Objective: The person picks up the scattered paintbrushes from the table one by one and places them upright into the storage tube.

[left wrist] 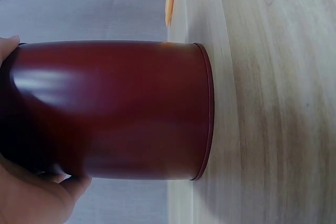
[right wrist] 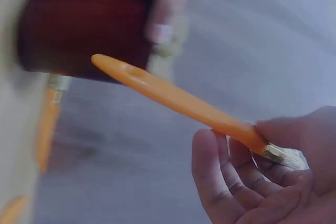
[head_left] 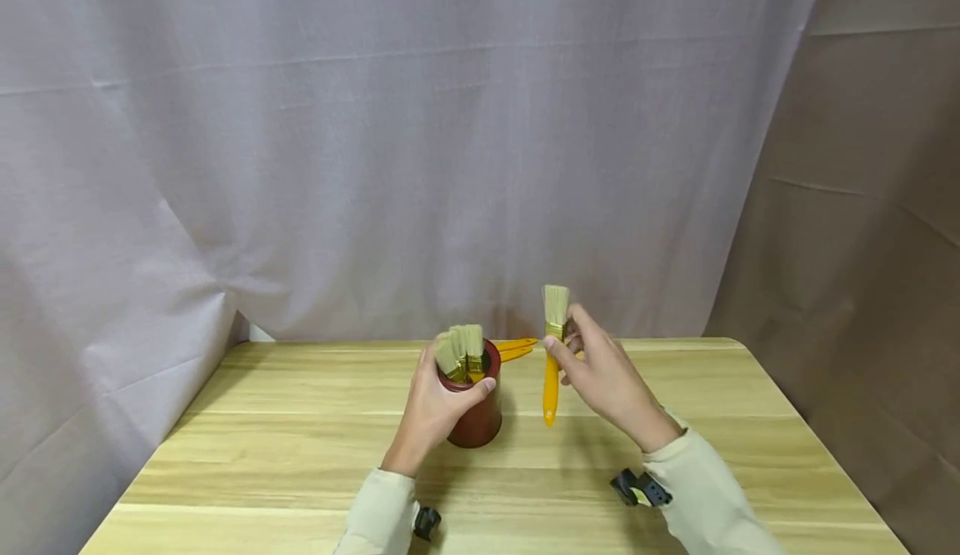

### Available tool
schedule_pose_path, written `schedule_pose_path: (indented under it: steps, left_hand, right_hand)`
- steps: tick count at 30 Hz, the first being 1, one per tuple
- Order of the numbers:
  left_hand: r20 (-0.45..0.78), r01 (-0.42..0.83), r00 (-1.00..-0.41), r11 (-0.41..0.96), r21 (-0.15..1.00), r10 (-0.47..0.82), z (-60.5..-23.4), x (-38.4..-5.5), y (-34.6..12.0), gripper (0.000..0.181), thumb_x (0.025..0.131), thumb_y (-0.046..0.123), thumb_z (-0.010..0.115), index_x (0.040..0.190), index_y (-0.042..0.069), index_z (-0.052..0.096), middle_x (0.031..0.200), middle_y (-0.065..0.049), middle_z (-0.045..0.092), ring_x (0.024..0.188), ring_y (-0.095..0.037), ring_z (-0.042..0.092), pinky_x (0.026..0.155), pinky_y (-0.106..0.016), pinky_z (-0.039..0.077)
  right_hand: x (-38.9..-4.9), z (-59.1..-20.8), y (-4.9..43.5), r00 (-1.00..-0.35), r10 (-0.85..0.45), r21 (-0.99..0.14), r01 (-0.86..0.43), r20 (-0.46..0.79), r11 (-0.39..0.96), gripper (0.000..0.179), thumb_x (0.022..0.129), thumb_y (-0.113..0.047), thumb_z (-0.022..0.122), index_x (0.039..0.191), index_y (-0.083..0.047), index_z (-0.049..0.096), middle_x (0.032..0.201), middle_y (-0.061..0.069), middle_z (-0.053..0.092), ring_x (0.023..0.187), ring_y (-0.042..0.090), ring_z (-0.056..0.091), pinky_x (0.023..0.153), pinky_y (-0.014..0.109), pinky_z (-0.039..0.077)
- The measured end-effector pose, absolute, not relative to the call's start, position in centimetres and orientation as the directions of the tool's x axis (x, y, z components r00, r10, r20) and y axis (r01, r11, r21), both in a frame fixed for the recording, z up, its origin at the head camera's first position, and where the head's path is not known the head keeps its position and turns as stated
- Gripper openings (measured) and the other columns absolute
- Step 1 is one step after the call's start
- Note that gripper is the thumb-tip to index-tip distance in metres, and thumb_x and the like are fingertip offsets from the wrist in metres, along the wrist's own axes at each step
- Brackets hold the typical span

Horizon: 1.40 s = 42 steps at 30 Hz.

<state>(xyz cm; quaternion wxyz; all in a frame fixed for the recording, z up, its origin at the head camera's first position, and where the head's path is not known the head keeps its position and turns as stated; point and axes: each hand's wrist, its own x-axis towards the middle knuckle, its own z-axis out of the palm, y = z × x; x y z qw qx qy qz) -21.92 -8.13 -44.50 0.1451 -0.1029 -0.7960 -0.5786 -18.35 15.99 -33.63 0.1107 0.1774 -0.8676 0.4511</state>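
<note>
A dark red cylindrical canister [head_left: 477, 423] stands upright on the table, several paintbrushes [head_left: 459, 350] in it with pale bristles upward. My left hand [head_left: 433, 412] grips the canister near its rim, thumb on the near side; the far fingers are mostly hidden in the head view. To the right of the canister, my right hand [head_left: 611, 376] pinches another paintbrush [head_left: 551, 384] near its metal band. This brush is held above the table and apart from the canister, bristles up and yellow-orange handle [right wrist: 178, 100] pointing down.
Behind the canister, more yellow-orange paintbrushes [head_left: 516, 350] lie near the back edge of the wooden table [head_left: 300, 455]. A grey curtain [head_left: 375, 163] hangs right behind that edge, and darker cloth [head_left: 862, 247] hangs along the right side.
</note>
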Motion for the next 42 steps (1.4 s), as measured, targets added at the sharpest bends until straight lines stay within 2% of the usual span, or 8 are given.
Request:
schedule_pose_path:
  steps: [5, 10, 14, 17, 24, 32, 37, 42]
  left_hand:
    - [0.351, 0.331, -0.936, 0.307, 0.892, -0.011, -44.6, -21.9, -8.0, 0.085, 0.075, 0.039, 0.095, 0.148, 0.026, 0.052, 0.137, -0.002, 0.057, 0.126, -0.021, 0.057, 0.110, -0.048, 0.045]
    - [0.345, 0.329, -0.939, 0.297, 0.897, -0.003, -44.5, -21.8, -7.8, 0.085, 0.076, 0.039, 0.095, 0.147, 0.027, 0.052, 0.136, -0.002, 0.057, 0.123, -0.020, 0.057, 0.109, -0.047, 0.046]
    - [0.352, 0.335, -0.936, 0.301, 0.893, 0.000, -44.5, -21.9, -7.8, 0.084, 0.076, 0.040, 0.095, 0.147, 0.028, 0.052, 0.136, -0.001, 0.057, 0.123, -0.019, 0.057, 0.109, -0.046, 0.046]
    - [0.355, 0.338, -0.935, 0.303, 0.891, -0.002, -44.5, -21.9, -7.9, 0.084, 0.076, 0.040, 0.095, 0.147, 0.027, 0.052, 0.136, -0.001, 0.057, 0.124, -0.020, 0.058, 0.108, -0.046, 0.046]
    - [0.350, 0.333, -0.937, 0.308, 0.891, 0.003, -44.7, -21.9, -8.0, 0.087, 0.076, 0.043, 0.094, 0.149, 0.024, 0.050, 0.136, -0.003, 0.056, 0.123, -0.021, 0.058, 0.107, -0.046, 0.048]
    - [0.353, 0.340, -0.936, 0.299, 0.892, 0.011, -44.7, -21.9, -7.7, 0.085, 0.077, 0.040, 0.093, 0.149, 0.025, 0.051, 0.137, -0.003, 0.056, 0.124, -0.021, 0.057, 0.107, -0.046, 0.048]
    - [0.362, 0.349, -0.932, 0.303, 0.887, 0.013, -44.7, -22.0, -7.6, 0.081, 0.077, 0.040, 0.093, 0.146, 0.028, 0.053, 0.137, -0.002, 0.056, 0.124, -0.020, 0.057, 0.106, -0.046, 0.047]
    - [0.370, 0.352, -0.929, 0.315, 0.881, 0.005, -44.7, -22.0, -7.5, 0.081, 0.076, 0.038, 0.094, 0.145, 0.026, 0.054, 0.136, -0.002, 0.057, 0.124, -0.020, 0.058, 0.106, -0.047, 0.048]
  right_hand:
    - [-19.0, -30.2, 14.3, -0.876, -0.201, -0.722, -0.476, 0.439, 0.502, 0.014, 0.109, -0.014, 0.060, 0.114, -0.003, 0.054, 0.100, 0.017, 0.067, 0.085, 0.026, 0.070, 0.066, 0.030, 0.062]
    - [-19.7, -28.4, 12.4, -0.834, -0.209, -0.654, -0.535, 0.511, 0.535, 0.017, 0.106, -0.017, 0.066, 0.117, -0.005, 0.059, 0.103, 0.013, 0.071, 0.087, 0.026, 0.073, 0.075, 0.039, 0.062]
    - [-20.7, -28.1, 10.9, -0.822, -0.243, -0.624, -0.554, 0.515, 0.552, 0.024, 0.103, -0.016, 0.071, 0.122, -0.006, 0.061, 0.104, 0.011, 0.072, 0.085, 0.025, 0.074, 0.072, 0.040, 0.061]
    - [-21.7, -28.6, 9.9, -0.827, -0.278, -0.620, -0.553, 0.488, 0.557, 0.023, 0.101, -0.016, 0.072, 0.120, -0.007, 0.062, 0.103, 0.010, 0.072, 0.083, 0.024, 0.074, 0.068, 0.037, 0.061]
    - [-23.5, -30.8, 8.6, -0.849, -0.370, -0.589, -0.529, 0.378, 0.612, 0.010, 0.103, -0.021, 0.069, 0.105, -0.014, 0.062, 0.101, 0.003, 0.077, 0.090, 0.019, 0.075, 0.075, 0.034, 0.062]
    - [-24.3, -33.0, 9.1, -0.856, -0.441, -0.561, -0.512, 0.270, 0.650, 0.013, 0.103, -0.019, 0.071, 0.114, -0.011, 0.070, 0.097, 0.004, 0.077, 0.083, 0.014, 0.072, 0.070, 0.030, 0.059]
    - [-24.8, -34.7, 9.4, -0.851, -0.459, -0.566, -0.517, 0.257, 0.642, 0.014, 0.099, -0.013, 0.074, 0.113, -0.013, 0.071, 0.091, 0.001, 0.075, 0.077, 0.011, 0.068, 0.069, 0.029, 0.057]
    - [-25.0, -36.2, 9.0, -0.827, -0.462, -0.428, -0.561, 0.321, 0.709, 0.015, 0.097, -0.014, 0.076, 0.112, -0.010, 0.076, 0.093, 0.002, 0.069, 0.086, 0.017, 0.061, 0.079, 0.036, 0.052]
